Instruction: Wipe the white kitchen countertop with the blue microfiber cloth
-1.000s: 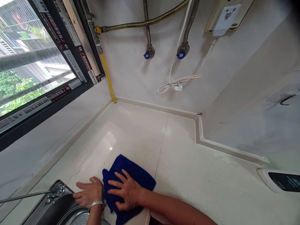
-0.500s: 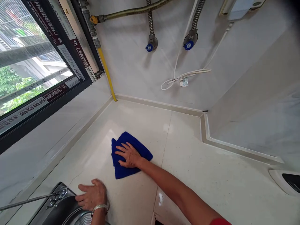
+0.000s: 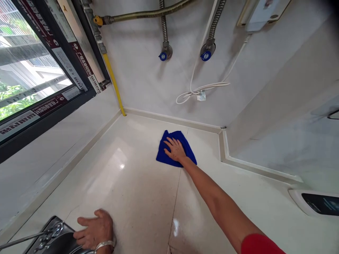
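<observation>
A blue cloth (image 3: 189, 151) lies spread on the pale countertop (image 3: 137, 197), towards the back wall. My right hand (image 3: 176, 150) presses flat on it, fingers spread, arm stretched far forward. At the lower left, my left hand (image 3: 95, 229), with a silver bracelet at the wrist, rests by the sink's edge. Its fingers are apart and nothing is in them. Beside it is the corner of a dark metal sink (image 3: 57, 236), partly hidden by that hand, with a thin metal rod (image 3: 23, 241) across it.
Along the back wall are two blue-handled valves (image 3: 163, 55), a bundled white cable (image 3: 201, 90) and a yellow pipe (image 3: 114, 84). A dark-framed window (image 3: 50, 106) is on the left. At the right edge sits a white appliance with a black panel (image 3: 321, 203). A raised ledge (image 3: 259, 171) borders the counter.
My right hand has slid the blue cloth forward and to the right, across the counter seam. My left hand stays by the sink. The view has shifted slightly.
</observation>
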Action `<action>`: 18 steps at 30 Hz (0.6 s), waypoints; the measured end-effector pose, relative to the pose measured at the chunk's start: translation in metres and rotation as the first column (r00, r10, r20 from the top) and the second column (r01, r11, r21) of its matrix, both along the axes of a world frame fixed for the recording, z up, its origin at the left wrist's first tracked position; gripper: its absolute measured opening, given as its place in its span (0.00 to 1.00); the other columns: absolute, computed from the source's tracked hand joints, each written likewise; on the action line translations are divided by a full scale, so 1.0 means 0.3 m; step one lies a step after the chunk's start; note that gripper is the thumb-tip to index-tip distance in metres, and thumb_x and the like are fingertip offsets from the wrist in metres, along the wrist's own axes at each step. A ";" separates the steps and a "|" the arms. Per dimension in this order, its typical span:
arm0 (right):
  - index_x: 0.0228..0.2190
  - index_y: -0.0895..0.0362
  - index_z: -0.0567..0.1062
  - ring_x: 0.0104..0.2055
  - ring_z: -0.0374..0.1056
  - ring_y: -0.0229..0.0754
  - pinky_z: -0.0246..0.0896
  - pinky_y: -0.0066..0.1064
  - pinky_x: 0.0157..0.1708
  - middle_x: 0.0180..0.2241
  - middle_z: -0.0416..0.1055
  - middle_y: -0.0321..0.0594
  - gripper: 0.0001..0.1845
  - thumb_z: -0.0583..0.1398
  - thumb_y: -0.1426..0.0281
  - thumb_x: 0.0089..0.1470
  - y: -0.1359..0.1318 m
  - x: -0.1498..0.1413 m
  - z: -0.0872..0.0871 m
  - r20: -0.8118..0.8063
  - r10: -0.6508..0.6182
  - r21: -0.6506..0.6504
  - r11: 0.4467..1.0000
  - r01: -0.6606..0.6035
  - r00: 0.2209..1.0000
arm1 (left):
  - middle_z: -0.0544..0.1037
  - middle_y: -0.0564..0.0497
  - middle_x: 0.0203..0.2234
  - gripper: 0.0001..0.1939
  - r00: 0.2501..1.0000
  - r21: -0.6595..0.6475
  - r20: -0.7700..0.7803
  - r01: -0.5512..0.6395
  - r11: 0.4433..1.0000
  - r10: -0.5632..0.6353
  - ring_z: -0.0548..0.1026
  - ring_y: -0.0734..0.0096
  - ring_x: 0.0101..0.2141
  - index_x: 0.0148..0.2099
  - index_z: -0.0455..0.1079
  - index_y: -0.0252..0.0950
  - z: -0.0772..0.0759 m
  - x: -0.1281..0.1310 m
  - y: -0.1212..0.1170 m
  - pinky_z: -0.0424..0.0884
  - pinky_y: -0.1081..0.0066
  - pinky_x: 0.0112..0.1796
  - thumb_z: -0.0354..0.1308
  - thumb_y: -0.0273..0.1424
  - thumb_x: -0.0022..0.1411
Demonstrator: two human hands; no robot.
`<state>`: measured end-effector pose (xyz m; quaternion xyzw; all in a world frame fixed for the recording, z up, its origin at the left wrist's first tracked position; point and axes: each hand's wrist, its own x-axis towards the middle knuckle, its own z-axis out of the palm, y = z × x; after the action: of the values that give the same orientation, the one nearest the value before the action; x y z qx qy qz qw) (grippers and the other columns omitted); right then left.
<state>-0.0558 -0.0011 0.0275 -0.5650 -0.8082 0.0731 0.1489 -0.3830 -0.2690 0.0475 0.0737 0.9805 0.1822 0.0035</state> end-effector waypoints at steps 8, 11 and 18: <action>0.64 0.54 0.64 0.70 0.46 0.58 0.41 0.55 0.68 0.70 0.52 0.42 0.30 0.46 0.56 0.65 -0.031 0.295 -0.033 0.050 -0.351 0.082 0.935 0.346 0.935 | 0.58 0.22 0.61 0.37 1.000 0.020 -0.005 0.013 1.000 -0.013 0.65 0.22 0.55 0.66 0.53 0.32 -0.031 -0.020 -0.004 0.66 0.34 0.44 0.41 0.49 0.61; 0.64 0.56 0.63 0.70 0.47 0.60 0.42 0.57 0.67 0.69 0.52 0.44 0.31 0.45 0.56 0.66 -0.088 0.330 -0.046 0.051 -0.430 0.109 0.900 0.423 0.901 | 0.58 0.22 0.61 0.36 1.000 0.032 -0.011 0.015 0.999 -0.015 0.65 0.22 0.55 0.65 0.53 0.32 -0.032 -0.019 -0.003 0.66 0.34 0.44 0.41 0.49 0.61; 0.63 0.58 0.64 0.69 0.48 0.62 0.43 0.58 0.67 0.69 0.53 0.46 0.31 0.45 0.57 0.66 -0.319 0.300 -0.072 0.052 -0.435 0.183 0.889 0.420 0.899 | 0.57 0.22 0.62 0.36 1.000 0.041 -0.016 0.001 0.999 0.000 0.64 0.21 0.56 0.64 0.54 0.32 -0.066 -0.047 -0.007 0.66 0.33 0.44 0.44 0.49 0.60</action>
<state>0.0342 -0.0968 0.0060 -0.7173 -0.6731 -0.0555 0.1710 -0.3969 -0.2711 0.0276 0.0753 0.9765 0.2017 -0.0057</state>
